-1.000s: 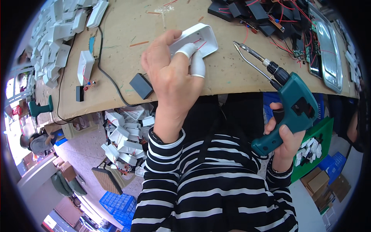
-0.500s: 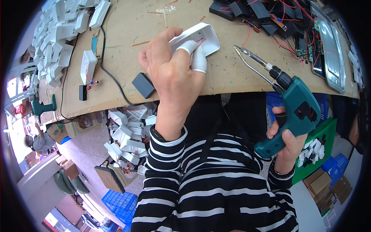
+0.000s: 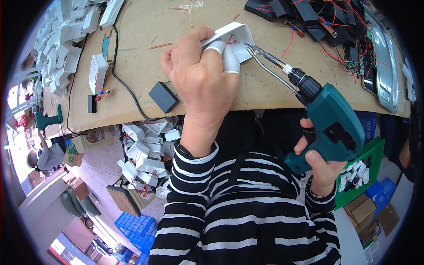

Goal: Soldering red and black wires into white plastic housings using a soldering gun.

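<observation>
My left hand (image 3: 201,75), with white covers on two fingertips, grips a white plastic housing (image 3: 242,36) tilted on the table. Its covered fingers reach inside, beside a short red wire (image 3: 230,41). In my right hand (image 3: 319,163) is a green soldering gun (image 3: 333,119), held by its handle. The gun's metal tip (image 3: 249,47) is at the housing's right rim; whether it touches cannot be made out. A black box (image 3: 164,97) lies beside my left wrist, with a dark lead running behind the hand.
White housings (image 3: 66,39) are heaped at the far left, near a black cable (image 3: 117,75). Black boxes with red wires (image 3: 304,13) and a shiny metal tray (image 3: 384,66) fill the right back. More housings (image 3: 148,154) sit below the table edge; a green bin (image 3: 371,154) stands right.
The soldering gun has moved left and slightly upward, bringing its tip to the housing. My left hand keeps its grip on the housing, and the view has shifted slightly.
</observation>
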`<state>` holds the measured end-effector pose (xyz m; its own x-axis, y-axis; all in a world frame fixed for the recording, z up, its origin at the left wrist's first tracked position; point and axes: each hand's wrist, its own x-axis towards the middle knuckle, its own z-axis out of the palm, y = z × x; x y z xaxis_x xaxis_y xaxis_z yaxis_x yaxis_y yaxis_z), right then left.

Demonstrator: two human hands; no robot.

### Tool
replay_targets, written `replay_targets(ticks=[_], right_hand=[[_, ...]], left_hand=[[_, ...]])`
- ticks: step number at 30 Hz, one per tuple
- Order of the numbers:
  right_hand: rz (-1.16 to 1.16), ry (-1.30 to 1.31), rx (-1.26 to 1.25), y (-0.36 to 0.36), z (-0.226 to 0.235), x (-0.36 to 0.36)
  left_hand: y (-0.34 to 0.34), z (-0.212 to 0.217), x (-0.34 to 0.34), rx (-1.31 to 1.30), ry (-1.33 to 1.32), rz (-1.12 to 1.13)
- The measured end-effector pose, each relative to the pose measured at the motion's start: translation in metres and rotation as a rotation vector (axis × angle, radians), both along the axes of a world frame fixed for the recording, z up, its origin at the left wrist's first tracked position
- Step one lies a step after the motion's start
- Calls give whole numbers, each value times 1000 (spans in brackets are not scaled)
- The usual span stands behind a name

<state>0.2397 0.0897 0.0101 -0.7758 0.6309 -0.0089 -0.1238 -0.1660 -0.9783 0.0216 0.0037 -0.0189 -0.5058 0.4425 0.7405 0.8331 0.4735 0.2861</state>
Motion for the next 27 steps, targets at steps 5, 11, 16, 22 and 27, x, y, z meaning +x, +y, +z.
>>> replay_targets(ticks=[5,11,16,22,27], right_hand=[[-12,-48,66,0,-1,-8],[10,-18,115,0,-5,-13],[30,-27,141,0,-9,-16],[65,-17,164,0,-10,-19],[90,-35,187,1,-12,-19]], left_hand=[[2,-3,0,4,-3,8],[3,-2,1,-23,-24,34],[5,-2,2,-9,-39,42],[6,-2,4,0,-77,39],[6,-2,3,12,-88,25]])
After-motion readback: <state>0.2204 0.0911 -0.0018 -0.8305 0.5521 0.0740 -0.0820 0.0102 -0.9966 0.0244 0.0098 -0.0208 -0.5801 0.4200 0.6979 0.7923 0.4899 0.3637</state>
